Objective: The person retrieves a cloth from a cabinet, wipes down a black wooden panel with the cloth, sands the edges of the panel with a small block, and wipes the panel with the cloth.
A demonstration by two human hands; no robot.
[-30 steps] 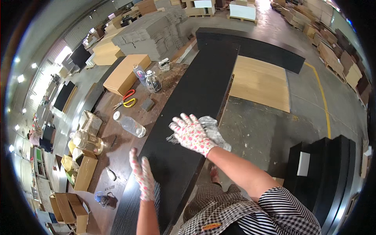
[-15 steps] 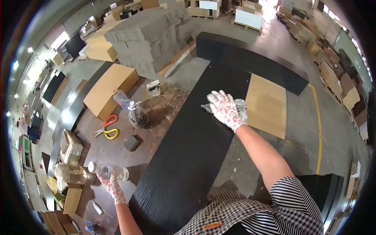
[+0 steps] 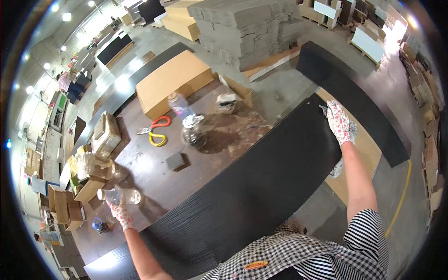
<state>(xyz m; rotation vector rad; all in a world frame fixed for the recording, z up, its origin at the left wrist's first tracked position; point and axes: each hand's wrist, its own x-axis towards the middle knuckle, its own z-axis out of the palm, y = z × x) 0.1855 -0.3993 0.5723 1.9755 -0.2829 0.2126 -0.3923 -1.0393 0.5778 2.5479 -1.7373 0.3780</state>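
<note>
A long black wood-grain board point(image 3: 252, 186) lies slantwise in front of me, from lower left to upper right. At its far right end, my right hand point(image 3: 339, 122), in a white glove with pink dots, presses a grey rag point(image 3: 353, 132); part of the rag hangs over the board's edge. My left hand point(image 3: 121, 215), in a matching glove, is closed around a clear plastic bottle point(image 3: 125, 196) with a white cap, tipped on its side above the brown table. A dark grey block point(image 3: 175, 161) lies between the bottle and scissors point(image 3: 157, 132) with red and yellow handles.
On the brown table point(image 3: 144, 163) stand a foil-topped glass bottle point(image 3: 193, 133), a clear bottle point(image 3: 179, 106), a cardboard box point(image 3: 175, 81), and a large plastic jar point(image 3: 95, 165). Beyond my right hand lie a pale panel point(image 3: 366, 144) and another black board point(image 3: 350, 100). Grey stacked sheets point(image 3: 247, 32) rise behind.
The view has swung left. My right hand has slid the rag outward to the board's far right edge. My left hand keeps its hold on the plastic bottle.
</note>
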